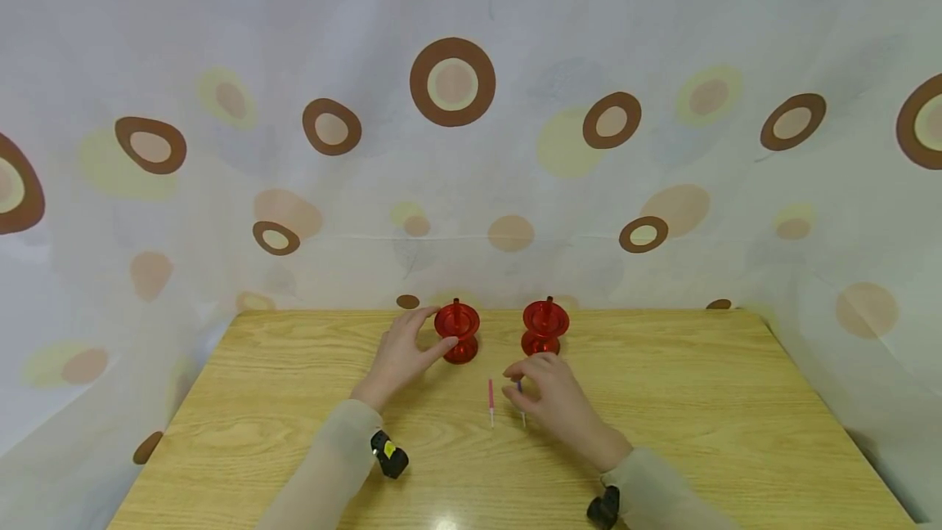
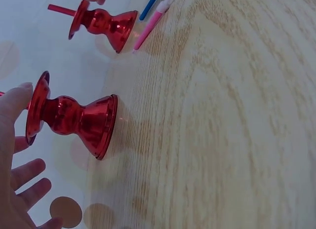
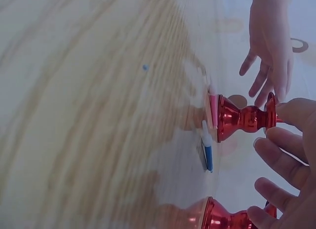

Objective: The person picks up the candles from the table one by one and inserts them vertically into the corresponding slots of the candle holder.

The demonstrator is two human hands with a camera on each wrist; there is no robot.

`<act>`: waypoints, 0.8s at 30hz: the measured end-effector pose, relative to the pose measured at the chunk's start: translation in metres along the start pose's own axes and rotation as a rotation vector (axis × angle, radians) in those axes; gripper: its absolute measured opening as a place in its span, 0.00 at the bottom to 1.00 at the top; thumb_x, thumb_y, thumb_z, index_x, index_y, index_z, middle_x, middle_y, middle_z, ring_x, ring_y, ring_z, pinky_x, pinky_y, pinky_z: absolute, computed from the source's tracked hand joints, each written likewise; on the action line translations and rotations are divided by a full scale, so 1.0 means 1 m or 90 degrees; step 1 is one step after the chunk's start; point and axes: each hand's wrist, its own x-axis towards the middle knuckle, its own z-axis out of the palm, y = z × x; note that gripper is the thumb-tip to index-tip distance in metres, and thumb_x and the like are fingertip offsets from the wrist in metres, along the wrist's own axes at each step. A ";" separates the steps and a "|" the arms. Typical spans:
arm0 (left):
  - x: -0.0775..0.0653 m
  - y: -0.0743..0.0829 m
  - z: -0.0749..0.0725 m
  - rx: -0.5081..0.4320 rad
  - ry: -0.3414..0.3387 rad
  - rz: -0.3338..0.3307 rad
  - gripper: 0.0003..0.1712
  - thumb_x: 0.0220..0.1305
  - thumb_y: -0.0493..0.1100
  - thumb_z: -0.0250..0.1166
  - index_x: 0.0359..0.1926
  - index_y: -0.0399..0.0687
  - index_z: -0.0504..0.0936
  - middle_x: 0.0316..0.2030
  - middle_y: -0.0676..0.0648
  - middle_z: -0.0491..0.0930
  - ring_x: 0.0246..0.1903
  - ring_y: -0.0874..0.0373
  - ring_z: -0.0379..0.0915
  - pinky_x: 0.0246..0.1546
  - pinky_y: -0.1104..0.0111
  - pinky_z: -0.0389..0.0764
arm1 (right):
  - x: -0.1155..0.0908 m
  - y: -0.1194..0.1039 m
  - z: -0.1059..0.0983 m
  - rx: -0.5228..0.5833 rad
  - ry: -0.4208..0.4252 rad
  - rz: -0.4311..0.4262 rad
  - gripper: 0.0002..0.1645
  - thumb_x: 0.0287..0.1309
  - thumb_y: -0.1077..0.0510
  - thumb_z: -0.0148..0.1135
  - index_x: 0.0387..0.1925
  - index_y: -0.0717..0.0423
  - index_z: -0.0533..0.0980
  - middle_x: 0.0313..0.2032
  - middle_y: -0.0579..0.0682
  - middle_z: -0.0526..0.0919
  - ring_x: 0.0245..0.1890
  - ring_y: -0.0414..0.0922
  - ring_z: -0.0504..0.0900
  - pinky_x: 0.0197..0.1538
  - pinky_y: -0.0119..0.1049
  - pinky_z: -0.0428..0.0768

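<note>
Two shiny red candle holders stand upright at the back of the table, each with a dish on a waisted foot and a thin stem on top. Around the left candle holder (image 1: 461, 350) my left hand (image 1: 403, 352) is spread, its thumb right at the dish rim and its fingers apart in the left wrist view. In front of the right candle holder (image 1: 545, 325) my right hand (image 1: 557, 401) hovers with loosely bent fingers, nothing between them. Below its fingertips lies a slim blue stick with a white end (image 3: 208, 157). Beside that is a matching pink stick (image 1: 491, 393).
The wooden table (image 1: 280, 383) ends at the back against a pale curtain (image 1: 515, 170) printed with brown and yellow circles, which also hangs at both sides. A tiny blue spot (image 3: 145, 67) shows on the tabletop in the right wrist view.
</note>
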 end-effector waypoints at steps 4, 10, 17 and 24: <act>0.001 -0.001 0.001 -0.007 0.003 0.007 0.40 0.68 0.63 0.69 0.73 0.50 0.73 0.71 0.43 0.72 0.74 0.40 0.61 0.71 0.35 0.61 | 0.000 -0.001 0.005 -0.017 0.013 -0.003 0.09 0.57 0.60 0.77 0.39 0.55 0.86 0.39 0.46 0.89 0.46 0.50 0.80 0.52 0.53 0.78; 0.004 -0.003 0.003 -0.020 0.003 0.006 0.40 0.67 0.63 0.69 0.73 0.49 0.73 0.71 0.43 0.72 0.74 0.40 0.61 0.71 0.37 0.62 | 0.001 -0.003 0.011 -0.040 0.011 0.044 0.08 0.56 0.59 0.78 0.37 0.52 0.86 0.36 0.44 0.88 0.46 0.51 0.80 0.55 0.59 0.76; 0.006 -0.007 0.006 -0.077 0.001 -0.004 0.42 0.67 0.60 0.71 0.74 0.46 0.72 0.72 0.42 0.71 0.74 0.39 0.61 0.71 0.40 0.64 | 0.004 -0.008 0.015 -0.018 -0.012 0.116 0.04 0.59 0.59 0.76 0.35 0.49 0.86 0.30 0.37 0.85 0.47 0.54 0.80 0.61 0.69 0.69; 0.008 -0.008 0.007 -0.127 0.001 -0.006 0.41 0.67 0.58 0.72 0.74 0.44 0.71 0.72 0.41 0.71 0.73 0.40 0.63 0.72 0.42 0.65 | 0.007 -0.014 0.020 -0.053 -0.030 0.137 0.03 0.59 0.57 0.76 0.32 0.48 0.87 0.27 0.37 0.84 0.54 0.61 0.79 0.66 0.78 0.57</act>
